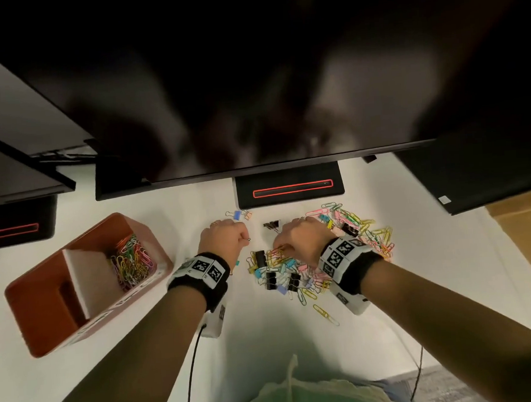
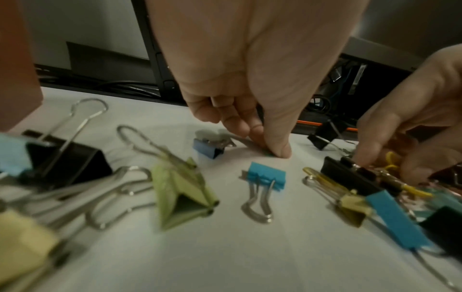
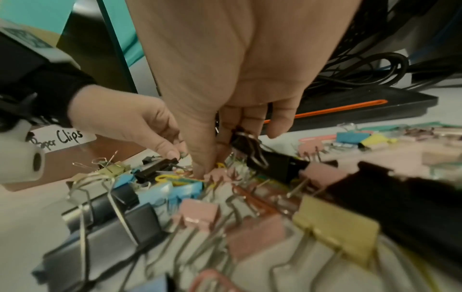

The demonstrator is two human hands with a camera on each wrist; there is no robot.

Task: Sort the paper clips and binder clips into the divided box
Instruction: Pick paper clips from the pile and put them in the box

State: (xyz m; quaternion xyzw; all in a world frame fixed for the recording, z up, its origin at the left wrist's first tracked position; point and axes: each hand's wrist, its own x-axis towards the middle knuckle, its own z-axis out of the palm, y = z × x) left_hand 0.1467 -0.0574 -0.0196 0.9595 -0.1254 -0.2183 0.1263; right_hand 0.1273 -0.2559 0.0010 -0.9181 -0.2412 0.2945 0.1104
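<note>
A mixed pile of coloured paper clips and binder clips (image 1: 293, 273) lies on the white table, spreading right (image 1: 359, 226). My left hand (image 1: 246, 237) is curled at the pile's left edge. Its thumb and fingers pinch a small green clip (image 2: 268, 155) against the table. My right hand (image 1: 279, 249) digs into the pile, thumb and fingers pinching at a yellow paper clip (image 3: 220, 165). A black binder clip (image 3: 272, 164) lies just behind those fingers. The orange divided box (image 1: 38, 311) stands at the left, with paper clips (image 1: 131, 262) in its far compartment, which is labelled "Paper Clips" (image 3: 62, 137).
A monitor stand base (image 1: 290, 189) sits just behind the pile, under a wide dark screen. A blue binder clip (image 1: 237, 215) and small black clips (image 1: 272, 225) lie apart near it. Cardboard (image 1: 525, 247) is at the right. Bare table (image 1: 266, 340) lies in front.
</note>
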